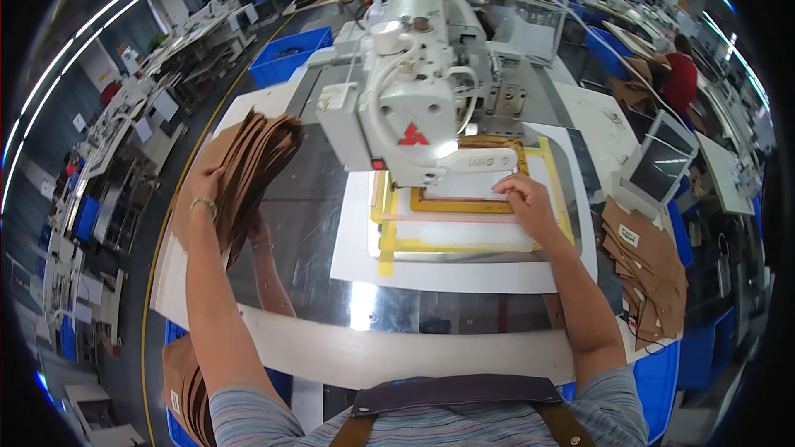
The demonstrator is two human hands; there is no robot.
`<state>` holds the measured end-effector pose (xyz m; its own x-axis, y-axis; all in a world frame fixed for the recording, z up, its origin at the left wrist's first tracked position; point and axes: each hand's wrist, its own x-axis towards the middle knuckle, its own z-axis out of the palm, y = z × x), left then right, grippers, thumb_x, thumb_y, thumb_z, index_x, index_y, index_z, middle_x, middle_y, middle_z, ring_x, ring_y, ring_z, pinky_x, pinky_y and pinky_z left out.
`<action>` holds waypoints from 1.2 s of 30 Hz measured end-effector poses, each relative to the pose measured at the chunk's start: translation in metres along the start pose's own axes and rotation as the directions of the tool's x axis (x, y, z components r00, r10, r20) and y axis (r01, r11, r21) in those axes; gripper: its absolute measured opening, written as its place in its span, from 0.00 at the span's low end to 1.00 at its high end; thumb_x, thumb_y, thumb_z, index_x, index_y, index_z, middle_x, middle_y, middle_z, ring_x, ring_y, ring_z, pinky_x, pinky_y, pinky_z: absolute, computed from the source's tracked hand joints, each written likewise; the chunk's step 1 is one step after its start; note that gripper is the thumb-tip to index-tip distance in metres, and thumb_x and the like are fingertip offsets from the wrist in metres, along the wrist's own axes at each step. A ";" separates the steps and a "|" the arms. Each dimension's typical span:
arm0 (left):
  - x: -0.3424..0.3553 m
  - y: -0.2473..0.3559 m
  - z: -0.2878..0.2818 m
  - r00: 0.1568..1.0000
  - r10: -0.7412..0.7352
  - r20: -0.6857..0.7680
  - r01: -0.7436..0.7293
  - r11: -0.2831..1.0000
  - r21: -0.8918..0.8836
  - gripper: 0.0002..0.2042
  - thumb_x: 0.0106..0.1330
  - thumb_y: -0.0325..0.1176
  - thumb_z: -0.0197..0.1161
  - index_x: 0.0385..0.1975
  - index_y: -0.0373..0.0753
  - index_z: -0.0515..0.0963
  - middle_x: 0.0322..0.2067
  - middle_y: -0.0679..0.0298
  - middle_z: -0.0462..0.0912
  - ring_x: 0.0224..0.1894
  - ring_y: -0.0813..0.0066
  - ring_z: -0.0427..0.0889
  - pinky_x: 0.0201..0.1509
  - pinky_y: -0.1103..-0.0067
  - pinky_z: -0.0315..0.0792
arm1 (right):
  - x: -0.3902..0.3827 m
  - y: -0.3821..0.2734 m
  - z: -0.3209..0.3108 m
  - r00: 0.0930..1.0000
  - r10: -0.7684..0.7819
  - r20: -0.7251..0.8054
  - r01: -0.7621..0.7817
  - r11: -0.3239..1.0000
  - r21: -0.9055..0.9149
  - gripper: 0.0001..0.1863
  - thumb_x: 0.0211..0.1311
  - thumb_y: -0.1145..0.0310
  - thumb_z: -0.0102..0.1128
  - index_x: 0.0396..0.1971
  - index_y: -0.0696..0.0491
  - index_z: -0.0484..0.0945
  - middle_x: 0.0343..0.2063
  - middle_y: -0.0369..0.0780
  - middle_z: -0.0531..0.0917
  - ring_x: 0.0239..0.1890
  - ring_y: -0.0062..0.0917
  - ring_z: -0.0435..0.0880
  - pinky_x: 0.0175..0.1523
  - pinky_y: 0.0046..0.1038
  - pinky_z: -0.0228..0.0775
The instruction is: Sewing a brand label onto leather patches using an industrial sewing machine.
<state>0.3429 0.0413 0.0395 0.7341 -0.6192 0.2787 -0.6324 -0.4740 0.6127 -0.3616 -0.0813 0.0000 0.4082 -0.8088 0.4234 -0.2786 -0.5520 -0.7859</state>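
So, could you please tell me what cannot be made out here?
Head view throughout:
- Needle area: hidden behind the white metal sewing-machine head.
- Whether the right hand pinches anything: its curled fingers hide this.
- Number of brown flat pieces in the left hand: overlapping layers hide it.

We've got an open blue bin (280, 74) on the far left side, something dark inside, can't make it out. Yellow floor line (146, 306) curves past it. Beyond that, a row of cluttered workstations (161, 108) under strip lights (93, 18). Upper right, we see a person in red (681, 87) near another blue tub (609, 51).
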 end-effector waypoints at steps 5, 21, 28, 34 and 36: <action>0.049 -0.048 -0.006 0.895 -0.366 0.254 0.443 0.672 -0.594 0.08 0.70 0.35 0.72 0.41 0.39 0.91 0.35 0.65 0.90 0.35 0.72 0.85 0.44 0.76 0.78 | 0.000 -0.003 0.002 1.000 0.025 -0.007 -0.025 0.999 -0.027 0.11 0.67 0.80 0.54 0.39 0.59 0.86 0.34 0.42 0.87 0.33 0.27 0.82 0.40 0.30 0.73; -0.247 0.102 0.024 0.301 0.908 0.291 -0.951 0.307 0.024 0.09 0.61 0.21 0.66 0.40 0.34 0.81 0.52 0.59 0.88 0.43 0.58 0.86 0.47 0.69 0.82 | 0.002 -0.004 0.011 0.980 -0.200 0.001 0.200 0.976 -0.088 0.09 0.66 0.80 0.55 0.37 0.59 0.85 0.35 0.44 0.87 0.36 0.36 0.86 0.45 0.34 0.76; -0.266 0.092 0.013 0.331 0.889 0.316 -0.944 0.309 0.119 0.12 0.62 0.23 0.67 0.45 0.34 0.83 0.50 0.61 0.87 0.44 0.59 0.86 0.47 0.68 0.82 | -0.001 -0.053 0.039 0.930 -0.283 0.236 0.318 0.940 -0.125 0.08 0.67 0.74 0.62 0.42 0.56 0.86 0.42 0.42 0.87 0.45 0.38 0.85 0.49 0.36 0.78; -0.269 0.066 -0.006 0.456 0.853 0.254 -0.889 0.423 0.175 0.09 0.64 0.24 0.70 0.44 0.34 0.84 0.45 0.61 0.87 0.44 0.60 0.85 0.46 0.68 0.81 | -0.002 -0.070 0.115 0.707 -0.514 0.486 0.690 0.650 -0.317 0.09 0.61 0.69 0.69 0.40 0.53 0.86 0.39 0.37 0.86 0.46 0.30 0.86 0.48 0.33 0.80; -0.270 0.051 -0.016 0.472 0.854 0.219 -0.879 0.438 0.188 0.08 0.61 0.23 0.71 0.40 0.35 0.83 0.41 0.61 0.86 0.42 0.60 0.84 0.46 0.68 0.80 | 0.002 -0.071 0.137 0.679 -0.515 0.522 0.725 0.583 -0.367 0.10 0.58 0.69 0.70 0.39 0.52 0.85 0.37 0.36 0.85 0.45 0.30 0.85 0.47 0.33 0.80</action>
<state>0.1156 0.1941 0.0072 -0.2475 -0.8343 0.4926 -0.9688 0.2188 -0.1162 -0.2215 -0.0162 -0.0052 0.8749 -0.1591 0.4575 -0.1861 -0.9824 0.0143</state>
